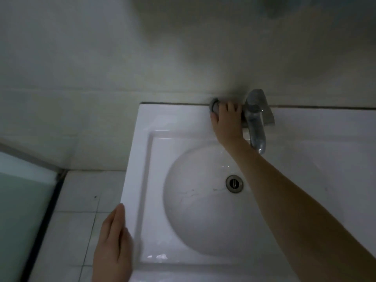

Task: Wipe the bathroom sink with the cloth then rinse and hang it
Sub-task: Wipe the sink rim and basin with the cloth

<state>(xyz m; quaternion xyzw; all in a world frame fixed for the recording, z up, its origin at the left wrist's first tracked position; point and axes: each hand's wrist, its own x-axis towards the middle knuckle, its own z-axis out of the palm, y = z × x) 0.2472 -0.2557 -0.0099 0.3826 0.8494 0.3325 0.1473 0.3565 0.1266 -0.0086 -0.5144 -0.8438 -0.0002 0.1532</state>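
- Both hands in view; right hand (pixel 226 121) reaches across the basin, fingers curled over a grey cloth (pixel 215 106) on the sink's (pixel 183 123) back ledge, just left of the chrome tap (pixel 256 119).
- Left hand (pixel 114 245) flat and open, fingers together, against the sink's left edge.
- Drain (pixel 234 184) sits mid-basin; tiled floor (pixel 81 200) lies left.

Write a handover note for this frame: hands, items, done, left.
Right hand: reaching to the sink's back ledge, fingers on a grey, roundish thing beside the tap; blurred, possibly the cloth, grip unclear.
Left hand: flat against the sink at its left edge, holding nothing.
Tap shows no running water. Basin shows faint dark marks near the drain.
Done: nothing evident.
Left: wipe, rinse, hang.
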